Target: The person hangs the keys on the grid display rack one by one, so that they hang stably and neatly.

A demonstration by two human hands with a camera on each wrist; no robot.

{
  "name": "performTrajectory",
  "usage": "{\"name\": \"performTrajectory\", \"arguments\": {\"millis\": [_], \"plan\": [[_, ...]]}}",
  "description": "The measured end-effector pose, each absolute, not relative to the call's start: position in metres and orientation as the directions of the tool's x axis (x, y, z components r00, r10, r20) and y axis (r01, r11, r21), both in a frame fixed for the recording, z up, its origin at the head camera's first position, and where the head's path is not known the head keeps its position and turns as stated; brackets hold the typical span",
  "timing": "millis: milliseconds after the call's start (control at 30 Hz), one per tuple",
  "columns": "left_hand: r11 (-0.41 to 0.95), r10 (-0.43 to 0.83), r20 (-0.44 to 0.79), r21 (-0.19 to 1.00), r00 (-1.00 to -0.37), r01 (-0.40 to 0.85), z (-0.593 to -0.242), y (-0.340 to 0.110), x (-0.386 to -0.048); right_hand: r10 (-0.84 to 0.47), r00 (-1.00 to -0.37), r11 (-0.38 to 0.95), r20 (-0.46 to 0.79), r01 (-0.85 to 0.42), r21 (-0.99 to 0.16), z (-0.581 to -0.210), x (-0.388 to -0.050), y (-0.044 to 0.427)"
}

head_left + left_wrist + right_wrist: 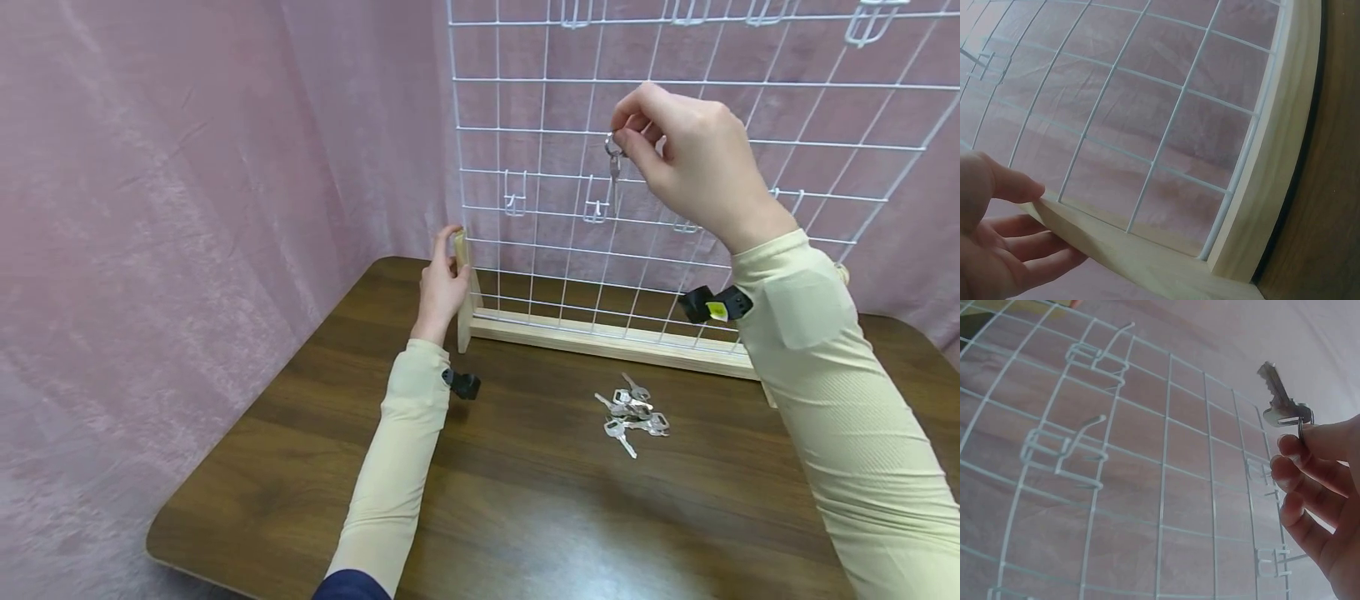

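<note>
The right hand (pixel 693 158) is raised in front of the white wire grid (pixel 570 131), pinching a metal ring between thumb and forefinger. From the ring hangs a silver key (pixel 615 169); the right wrist view shows this key (pixel 1277 387) beside the fingertips of the right hand (pixel 1322 481). At the grid's left end, the left hand (pixel 442 287) holds the upright wooden post (pixel 462 292) of the stand. In the left wrist view the thumb and fingers of the left hand (pixel 1007 231) lie around the edge of the wood (pixel 1104 250).
A pile of silver keys (pixel 630 410) lies on the brown table (pixel 510 483) in front of the wooden base bar (pixel 600 339). White hooks (pixel 514 204) are fixed to the grid in an upper and a lower row. A pink curtain (pixel 187 167) hangs behind.
</note>
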State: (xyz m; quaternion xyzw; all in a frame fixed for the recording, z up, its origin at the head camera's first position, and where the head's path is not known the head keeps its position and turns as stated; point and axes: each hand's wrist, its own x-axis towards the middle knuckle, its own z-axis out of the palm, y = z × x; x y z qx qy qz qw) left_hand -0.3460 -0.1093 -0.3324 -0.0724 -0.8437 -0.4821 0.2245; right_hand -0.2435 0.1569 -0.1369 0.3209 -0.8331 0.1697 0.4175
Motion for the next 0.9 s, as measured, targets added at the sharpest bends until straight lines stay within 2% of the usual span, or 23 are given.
{"name": "performTrajectory", "arguments": {"millis": [367,533,900], "plan": [[0.521,-0.092,0.477,0.771,-0.874,0.366,-0.33,-0.107,-0.347,-0.383,-0.486,0.759,0.786,-0.65,-0.032,-0.111,-0.249,0.147],[0.501,-0.093,0.478,0.781,-0.873,0.373,-0.33,-0.106,-0.346,-0.438,-0.515,0.774,0.737,-0.633,0.018,-0.109,-0.251,0.144],[0.501,-0.089,0.486,0.776,-0.869,0.383,-0.331,-0.107,-0.344,-0.48,-0.506,0.798,0.716,-0.592,0.116,-0.094,-0.257,0.143]]}}
